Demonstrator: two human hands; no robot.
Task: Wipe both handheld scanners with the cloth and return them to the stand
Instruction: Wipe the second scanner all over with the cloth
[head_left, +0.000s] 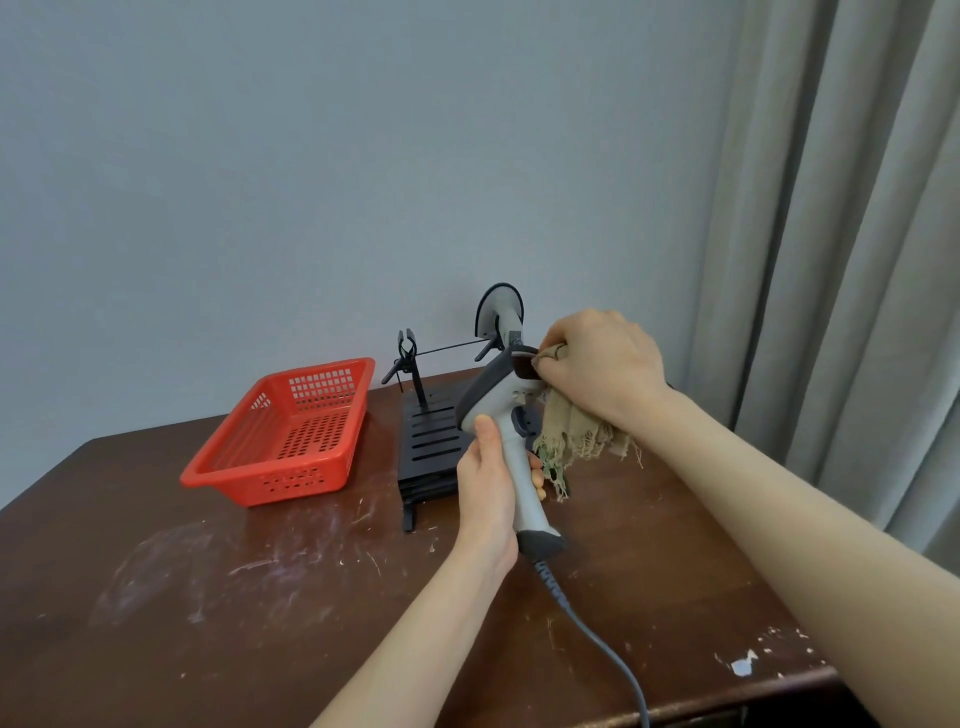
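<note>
My left hand grips the handle of a white and grey handheld scanner, held upright above the table with its dark window facing right. My right hand presses a frayed beige cloth against the scanner's window; the cloth hangs down below the hand. A grey cable runs from the scanner's base toward the table's front edge. Behind them stands the black stand with a slotted base and clips. A second scanner sits at the stand's right clip, partly hidden by my right hand.
A red perforated plastic basket sits empty to the left of the stand on the scratched dark wooden table. A grey wall is behind, and a grey curtain hangs at the right. The table's right front edge is chipped.
</note>
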